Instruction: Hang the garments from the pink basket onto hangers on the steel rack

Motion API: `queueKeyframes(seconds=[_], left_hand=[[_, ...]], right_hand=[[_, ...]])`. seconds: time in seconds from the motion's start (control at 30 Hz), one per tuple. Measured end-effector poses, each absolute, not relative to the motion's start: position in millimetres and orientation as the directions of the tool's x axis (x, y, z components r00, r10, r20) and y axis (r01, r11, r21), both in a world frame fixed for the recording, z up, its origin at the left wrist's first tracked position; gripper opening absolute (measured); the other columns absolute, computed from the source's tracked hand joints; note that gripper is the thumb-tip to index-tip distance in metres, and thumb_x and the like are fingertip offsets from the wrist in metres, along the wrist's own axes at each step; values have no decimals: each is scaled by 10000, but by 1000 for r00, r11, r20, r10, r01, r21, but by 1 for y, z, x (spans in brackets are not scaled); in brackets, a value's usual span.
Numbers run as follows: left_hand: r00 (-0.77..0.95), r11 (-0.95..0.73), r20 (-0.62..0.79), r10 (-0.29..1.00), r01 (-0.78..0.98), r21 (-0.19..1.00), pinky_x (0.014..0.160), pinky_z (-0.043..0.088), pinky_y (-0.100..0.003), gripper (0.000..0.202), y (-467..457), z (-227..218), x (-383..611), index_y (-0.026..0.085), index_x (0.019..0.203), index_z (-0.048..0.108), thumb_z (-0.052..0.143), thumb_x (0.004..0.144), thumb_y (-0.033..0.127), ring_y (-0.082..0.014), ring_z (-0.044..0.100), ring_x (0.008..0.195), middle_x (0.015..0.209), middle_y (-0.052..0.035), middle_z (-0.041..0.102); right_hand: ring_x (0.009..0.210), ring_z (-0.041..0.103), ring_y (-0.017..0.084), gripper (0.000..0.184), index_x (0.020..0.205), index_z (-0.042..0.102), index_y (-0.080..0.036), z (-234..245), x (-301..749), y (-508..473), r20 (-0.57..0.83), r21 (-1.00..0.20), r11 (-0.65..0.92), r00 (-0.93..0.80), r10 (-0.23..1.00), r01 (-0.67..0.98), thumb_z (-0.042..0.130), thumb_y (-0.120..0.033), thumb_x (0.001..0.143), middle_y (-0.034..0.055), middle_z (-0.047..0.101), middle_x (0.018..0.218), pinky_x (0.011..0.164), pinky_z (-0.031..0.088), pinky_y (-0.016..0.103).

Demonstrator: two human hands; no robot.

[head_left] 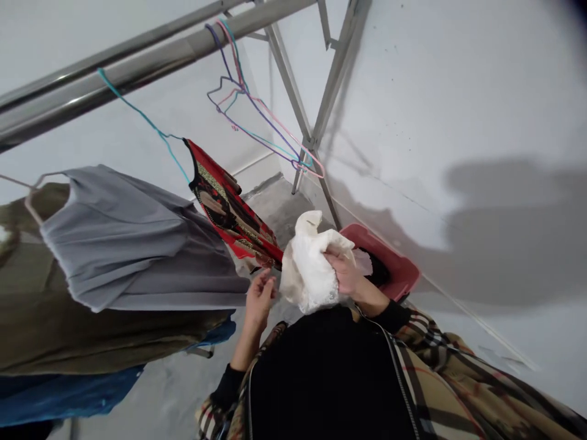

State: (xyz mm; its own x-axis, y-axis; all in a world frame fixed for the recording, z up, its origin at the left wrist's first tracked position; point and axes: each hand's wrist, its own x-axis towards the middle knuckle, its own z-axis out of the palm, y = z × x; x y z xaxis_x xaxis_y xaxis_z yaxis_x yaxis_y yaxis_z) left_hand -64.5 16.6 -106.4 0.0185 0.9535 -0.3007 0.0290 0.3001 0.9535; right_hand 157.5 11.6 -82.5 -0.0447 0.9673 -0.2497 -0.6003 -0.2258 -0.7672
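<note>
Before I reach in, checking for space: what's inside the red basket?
Black fabric and white fabric show inside the red plastic basket. The white lace cloth in your right hand hides its near part, so what lies there can't be seen.

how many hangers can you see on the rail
5 at least: bunched together, a purple wire hanger, a pink one and a teal one; apart, a teal hanger carrying the red patterned garment, and a pale hanger in the grey top. More may be hidden behind the clothes.

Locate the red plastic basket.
In the head view, the red plastic basket sits right of centre on the floor beside the wall, just past the right hand gripping the white lace-edged cloth.
</note>
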Motion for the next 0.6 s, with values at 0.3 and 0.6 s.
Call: queueKeyframes(seconds=[0.3,0.6], left_hand=[[383,312,-232,894,-161,936,1018,427,-362,679,-9,-63,-53,183,1237,588,831,641,400,-263,561,1183,1257,-113,631],[33,356,-408,912,-556,751,875,514,-313,383,5,-67,-59,185,1013,656,765,714,398,-193,691,898,939,-37,743]], right_hand=[[743,558,157,98,807,569,-177,-88,95,-15,172,-935,257,-322,931,244,520,-244,859,20,602,763,751,465,306],[1161,574,194,341,1205,609,-160,-96,92,-37,304,-900,419,-514,802,121,534,-239,882,123,622,1227,1021,443,359]])
